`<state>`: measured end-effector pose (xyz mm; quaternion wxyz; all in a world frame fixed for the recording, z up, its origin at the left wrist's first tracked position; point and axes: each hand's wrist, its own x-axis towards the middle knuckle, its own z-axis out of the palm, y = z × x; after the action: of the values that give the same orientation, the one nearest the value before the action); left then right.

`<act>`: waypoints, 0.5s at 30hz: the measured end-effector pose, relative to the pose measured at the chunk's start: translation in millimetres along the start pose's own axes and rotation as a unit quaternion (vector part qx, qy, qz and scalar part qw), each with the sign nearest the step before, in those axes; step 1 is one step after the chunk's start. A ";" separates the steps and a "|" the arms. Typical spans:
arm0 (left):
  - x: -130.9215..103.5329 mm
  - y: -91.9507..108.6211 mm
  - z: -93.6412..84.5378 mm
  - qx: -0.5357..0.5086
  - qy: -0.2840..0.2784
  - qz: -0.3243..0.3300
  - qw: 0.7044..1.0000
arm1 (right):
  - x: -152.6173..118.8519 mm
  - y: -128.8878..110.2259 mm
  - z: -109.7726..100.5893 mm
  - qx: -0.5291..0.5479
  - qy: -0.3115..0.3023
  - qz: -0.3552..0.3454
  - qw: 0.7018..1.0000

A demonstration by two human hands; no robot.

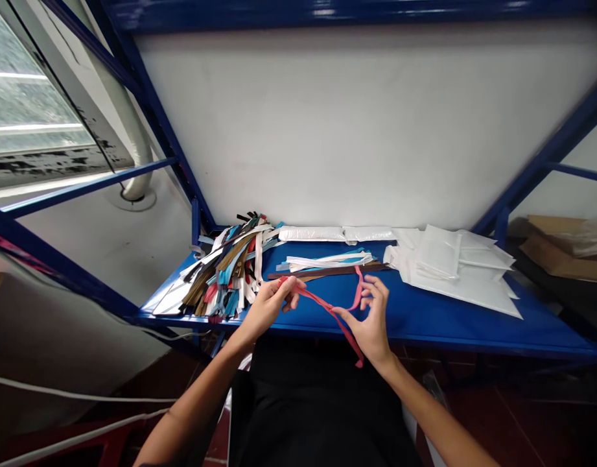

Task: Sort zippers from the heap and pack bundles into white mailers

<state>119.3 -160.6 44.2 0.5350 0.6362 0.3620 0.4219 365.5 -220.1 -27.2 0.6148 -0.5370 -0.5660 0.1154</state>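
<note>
A red zipper strip [317, 299] stretches between my two hands above the front edge of the blue table. My left hand [273, 301] pinches one end of it. My right hand [371, 318] has its thumb against the strip near the middle, with the other fingers raised and curved; one branch loops up past them and another hangs down below. Behind the hands lies a small stack of white, blue and brown zippers [327, 261]. A large heap of mixed-colour zippers [237, 266] covers the table's left end.
White plastic bags [454, 263] lie on the right of the blue table [424, 324]. Two wrapped white packets [312, 233] rest along the back wall. Blue frame posts rise at both sides. A cardboard box [565, 250] stands at the far right.
</note>
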 end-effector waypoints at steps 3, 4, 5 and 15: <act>0.8 -0.5 0.3 -0.019 -0.021 0.013 1.000 | 8.0 -1.3 -4.7 -0.044 -0.177 -0.047 0.982; 1.1 -0.9 -0.1 -0.025 -0.026 0.016 0.999 | 10.1 -3.6 -6.2 -0.022 -0.264 -0.036 0.964; 1.6 -1.7 -0.8 -0.031 -0.030 0.018 0.999 | 11.5 -6.4 -7.3 0.009 -0.339 -0.013 0.941; -1.2 -32.0 19.9 0.197 0.169 0.213 0.942 | -2.4 -19.8 -3.7 0.189 -0.358 0.168 0.899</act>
<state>136.9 -163.9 11.0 0.2271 0.7104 0.3796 0.5474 358.5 -231.7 -12.1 0.4318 -0.4201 -0.6172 0.5061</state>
